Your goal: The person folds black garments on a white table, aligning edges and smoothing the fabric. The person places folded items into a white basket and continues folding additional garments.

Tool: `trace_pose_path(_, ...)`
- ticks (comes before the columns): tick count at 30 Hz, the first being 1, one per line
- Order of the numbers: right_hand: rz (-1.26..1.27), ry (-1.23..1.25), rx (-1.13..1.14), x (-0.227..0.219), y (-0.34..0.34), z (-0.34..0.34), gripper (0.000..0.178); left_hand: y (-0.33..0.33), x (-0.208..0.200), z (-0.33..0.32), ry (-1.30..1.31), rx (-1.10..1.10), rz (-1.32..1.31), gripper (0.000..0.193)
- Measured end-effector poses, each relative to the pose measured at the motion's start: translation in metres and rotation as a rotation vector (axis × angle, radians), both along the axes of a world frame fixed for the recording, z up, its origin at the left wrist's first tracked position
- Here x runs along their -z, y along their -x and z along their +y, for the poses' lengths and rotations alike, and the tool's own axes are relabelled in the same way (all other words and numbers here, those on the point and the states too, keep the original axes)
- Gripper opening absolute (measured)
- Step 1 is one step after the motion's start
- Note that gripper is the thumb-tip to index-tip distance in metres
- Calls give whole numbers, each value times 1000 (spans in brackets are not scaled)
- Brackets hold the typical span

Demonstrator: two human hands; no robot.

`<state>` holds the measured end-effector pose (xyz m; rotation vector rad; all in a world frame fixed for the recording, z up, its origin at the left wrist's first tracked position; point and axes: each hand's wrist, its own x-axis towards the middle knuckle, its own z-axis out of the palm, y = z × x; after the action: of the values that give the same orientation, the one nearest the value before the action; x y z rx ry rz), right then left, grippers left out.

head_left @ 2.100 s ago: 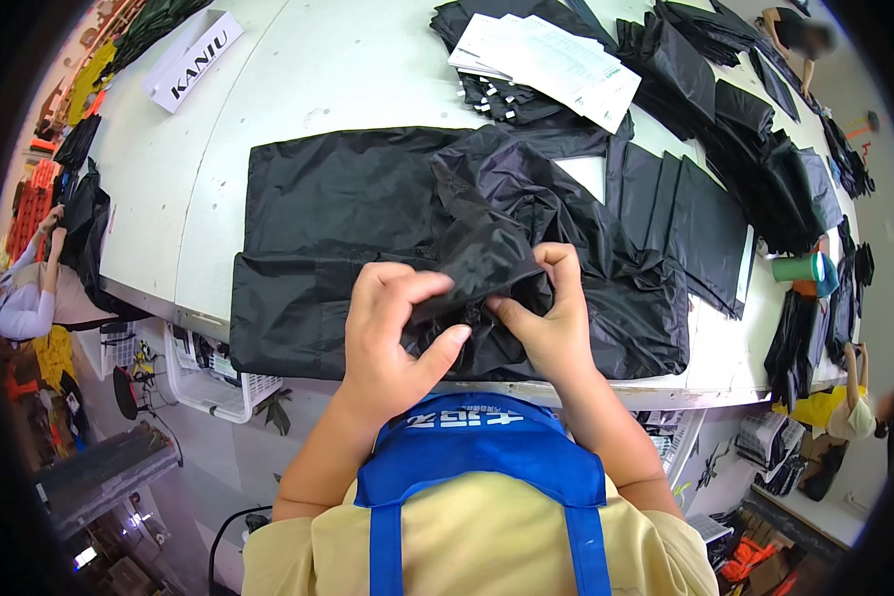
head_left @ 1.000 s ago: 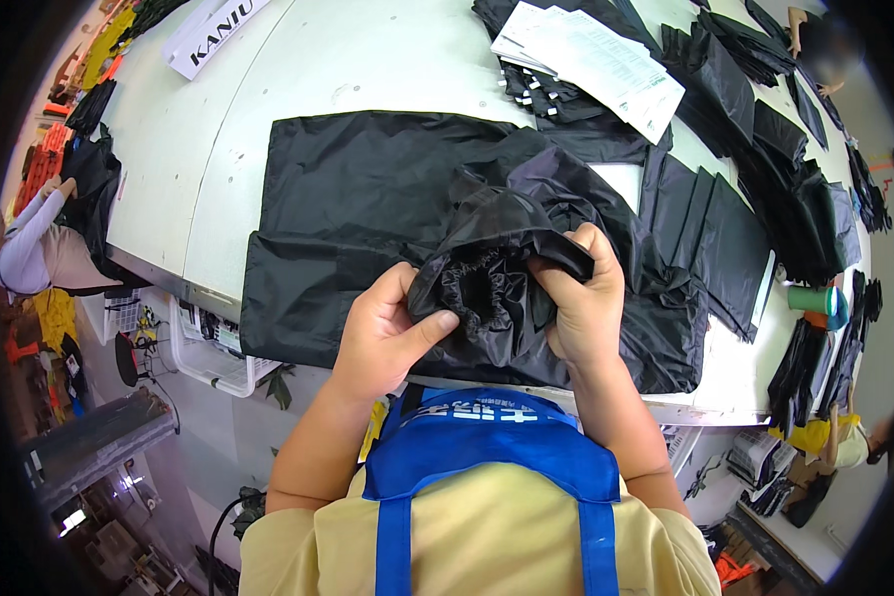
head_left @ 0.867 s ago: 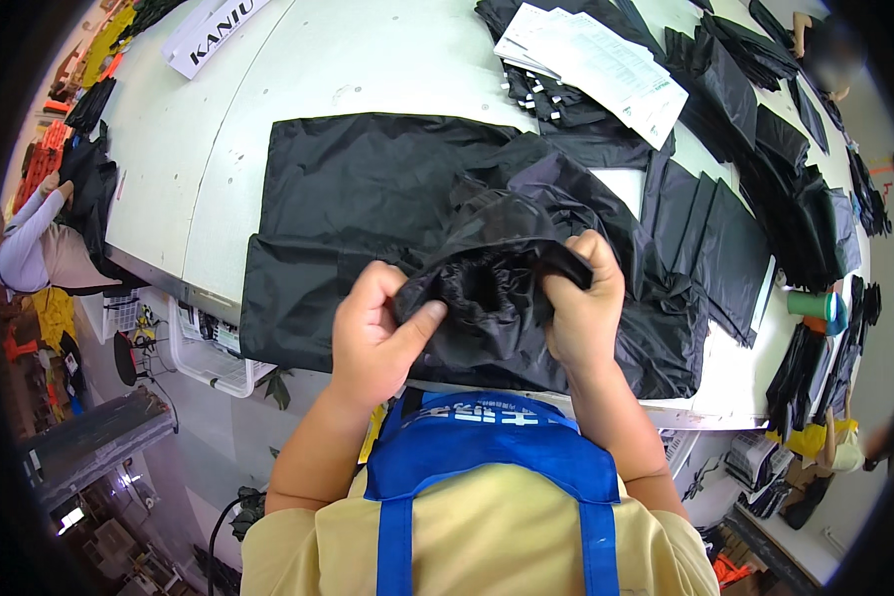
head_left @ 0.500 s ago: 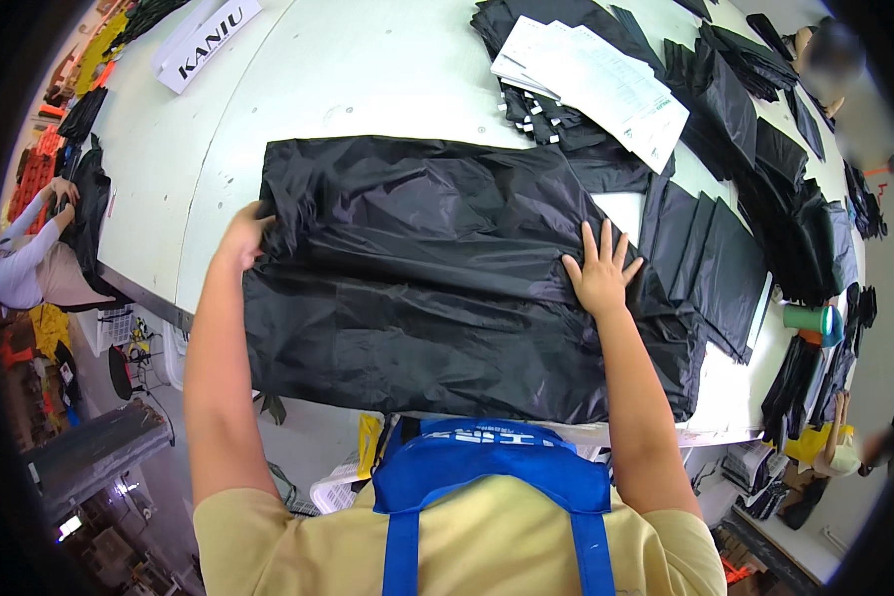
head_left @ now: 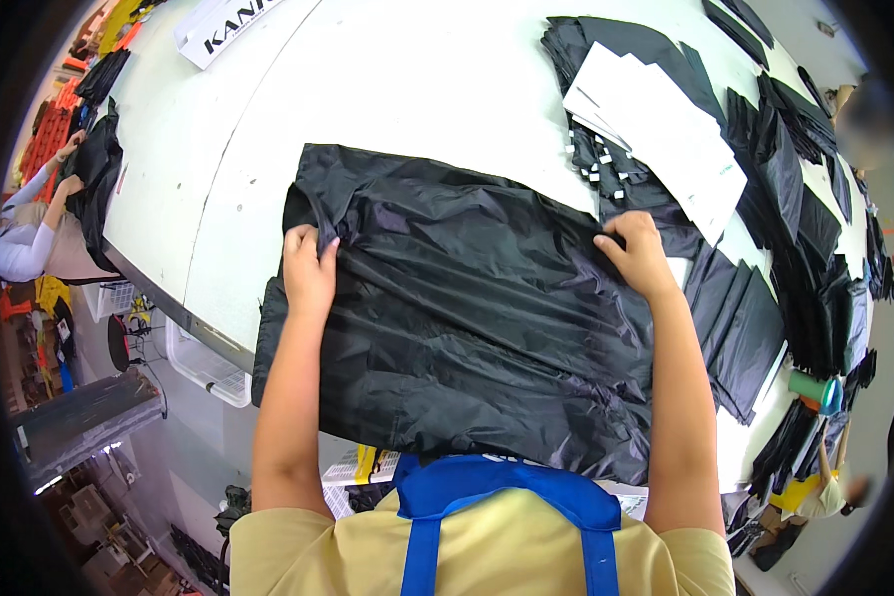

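A wide piece of thin, shiny black fabric point(head_left: 467, 258) lies wrinkled over the near edge of the white table in front of me. At its left end my left hand point(head_left: 309, 273) is closed on a gathered fold, with the thumb uppermost on the cloth. My right hand point(head_left: 642, 254) pinches the upper right edge of the fabric, its fingers curled under. Creases run slanting across the cloth between the two hands. The lower side hangs down by my blue apron point(head_left: 507, 489).
White paper sheets point(head_left: 656, 129) lie on a black fabric stack beyond my right hand. Folded black pieces point(head_left: 740, 333) spread along the right. A white box point(head_left: 223, 30) stands far left on the table point(head_left: 417, 70). Co-workers are at both sides, one handling black cloth point(head_left: 94, 184).
My left hand has moved right and gripped a fold. My right hand has gone from lying flat to pinching the edge. The fabric's right end is drawn in, and my view has shifted.
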<state>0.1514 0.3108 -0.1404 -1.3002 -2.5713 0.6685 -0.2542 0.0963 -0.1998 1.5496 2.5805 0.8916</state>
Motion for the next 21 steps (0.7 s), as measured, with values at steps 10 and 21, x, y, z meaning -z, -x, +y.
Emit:
trace_pose_path(10, -122, -288, 629, 75, 0, -8, 33, 94, 10, 49, 283, 41, -51, 30)
trace_pose_path(21, -37, -420, 536, 98, -3, -15, 36, 104, 28, 114, 211, -121, -174, 25)
